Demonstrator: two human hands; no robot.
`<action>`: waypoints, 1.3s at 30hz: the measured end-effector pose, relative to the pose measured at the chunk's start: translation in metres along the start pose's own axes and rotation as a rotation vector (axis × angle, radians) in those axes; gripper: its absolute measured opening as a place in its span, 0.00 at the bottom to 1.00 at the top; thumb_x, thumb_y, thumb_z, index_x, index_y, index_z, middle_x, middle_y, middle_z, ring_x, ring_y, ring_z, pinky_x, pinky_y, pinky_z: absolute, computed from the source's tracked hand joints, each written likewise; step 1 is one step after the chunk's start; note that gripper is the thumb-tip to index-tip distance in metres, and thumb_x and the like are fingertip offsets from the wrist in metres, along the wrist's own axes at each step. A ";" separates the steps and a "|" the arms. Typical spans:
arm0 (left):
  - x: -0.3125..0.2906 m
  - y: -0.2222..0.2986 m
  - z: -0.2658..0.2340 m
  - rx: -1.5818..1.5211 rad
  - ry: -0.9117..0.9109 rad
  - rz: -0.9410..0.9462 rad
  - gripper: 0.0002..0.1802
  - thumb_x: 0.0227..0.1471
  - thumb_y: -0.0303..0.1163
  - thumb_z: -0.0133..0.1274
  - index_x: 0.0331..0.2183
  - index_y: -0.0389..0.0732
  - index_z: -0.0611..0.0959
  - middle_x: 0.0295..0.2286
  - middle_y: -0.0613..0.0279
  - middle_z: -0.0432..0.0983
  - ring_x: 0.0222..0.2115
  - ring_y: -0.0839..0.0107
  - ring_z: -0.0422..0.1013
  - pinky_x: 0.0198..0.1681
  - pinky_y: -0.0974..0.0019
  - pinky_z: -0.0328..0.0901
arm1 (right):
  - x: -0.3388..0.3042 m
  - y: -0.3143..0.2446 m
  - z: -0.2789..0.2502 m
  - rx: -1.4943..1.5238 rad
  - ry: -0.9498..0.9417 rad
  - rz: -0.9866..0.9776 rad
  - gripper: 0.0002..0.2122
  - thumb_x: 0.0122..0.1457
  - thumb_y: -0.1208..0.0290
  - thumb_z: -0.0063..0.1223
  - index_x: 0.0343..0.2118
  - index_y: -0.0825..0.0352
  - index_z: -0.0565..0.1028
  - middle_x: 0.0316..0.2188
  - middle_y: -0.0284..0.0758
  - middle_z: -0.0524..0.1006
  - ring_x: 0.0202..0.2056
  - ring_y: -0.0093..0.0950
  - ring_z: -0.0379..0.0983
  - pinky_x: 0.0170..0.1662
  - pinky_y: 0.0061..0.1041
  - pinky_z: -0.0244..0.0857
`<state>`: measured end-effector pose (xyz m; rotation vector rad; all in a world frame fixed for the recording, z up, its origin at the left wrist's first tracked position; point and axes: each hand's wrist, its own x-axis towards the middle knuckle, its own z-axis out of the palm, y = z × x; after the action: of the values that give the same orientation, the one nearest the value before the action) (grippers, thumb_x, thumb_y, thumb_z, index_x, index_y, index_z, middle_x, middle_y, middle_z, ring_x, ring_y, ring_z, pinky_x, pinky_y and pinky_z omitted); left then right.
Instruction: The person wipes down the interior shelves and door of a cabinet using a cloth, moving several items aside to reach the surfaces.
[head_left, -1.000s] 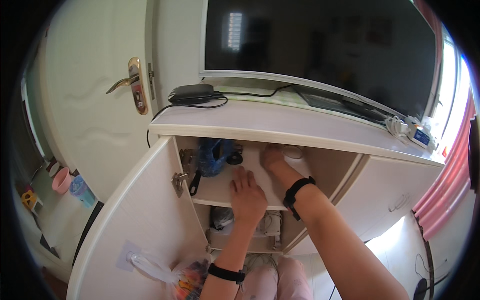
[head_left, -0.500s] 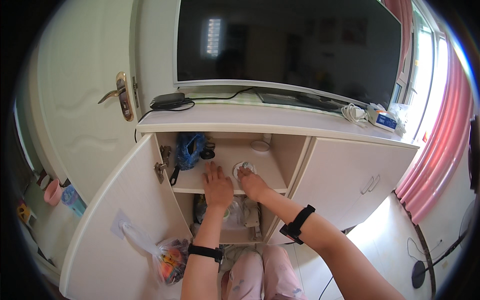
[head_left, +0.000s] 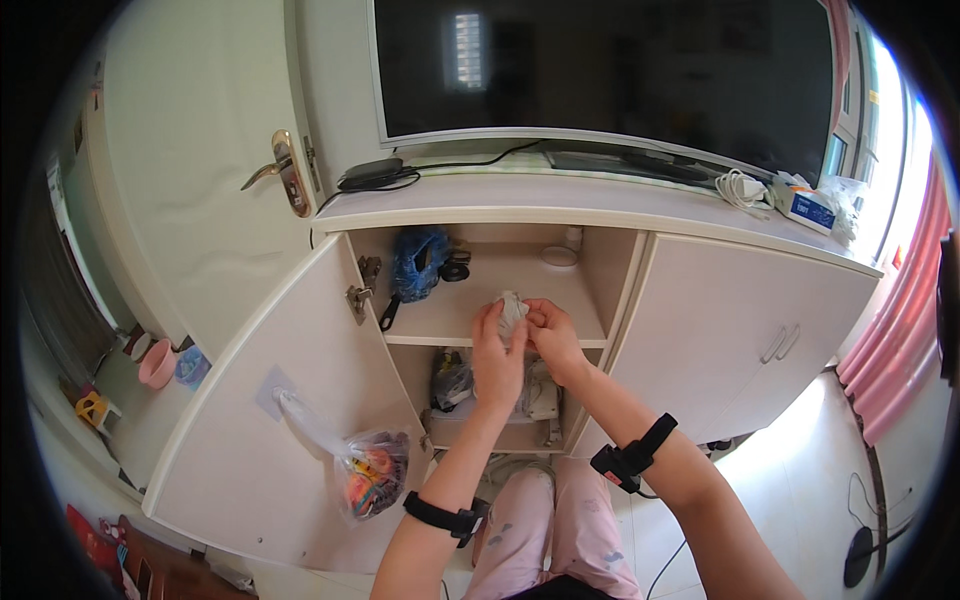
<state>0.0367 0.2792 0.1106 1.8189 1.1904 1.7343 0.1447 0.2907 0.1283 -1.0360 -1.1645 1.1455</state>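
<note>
Both my hands are raised in front of the open cabinet's upper shelf (head_left: 450, 315) and close around a small white bundle (head_left: 513, 307), too small to name further. My left hand (head_left: 497, 362) grips it from the left, thumb toward the right. From the other side, the fingers of my right hand (head_left: 553, 338) pinch it. At the shelf's left sits a blue plastic bag (head_left: 418, 262), with a dark handle (head_left: 390, 314) below it and a black round object (head_left: 455, 270) to its right. A white round object (head_left: 559, 257) lies at the back right.
The open cabinet door (head_left: 290, 420) on the left carries a hanging clear bag (head_left: 372, 475) of colourful items. Clear-wrapped things and a white device (head_left: 543, 395) fill the lower shelf. Above stand a television (head_left: 610, 80), a black box (head_left: 372, 173), a white cable (head_left: 742, 189) and a small blue-white box (head_left: 803, 205).
My right hand has lifted the white thing off the upper shelf. My left hand has left the shelf surface and joined it. The view has shifted, too.
</note>
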 end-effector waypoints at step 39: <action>0.148 -0.087 0.032 1.106 -0.751 -0.164 0.24 0.56 0.32 0.44 0.51 0.27 0.70 0.51 0.29 0.64 0.54 0.36 0.62 0.54 0.47 0.63 | 0.060 0.048 -0.046 -1.158 0.179 -0.558 0.10 0.54 0.72 0.49 0.39 0.68 0.70 0.42 0.43 0.69 0.48 0.42 0.65 0.52 0.41 0.59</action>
<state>0.0233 0.4521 0.1343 2.4331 1.9738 0.0840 0.1870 0.3555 0.0833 -1.4515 -1.8488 -0.1609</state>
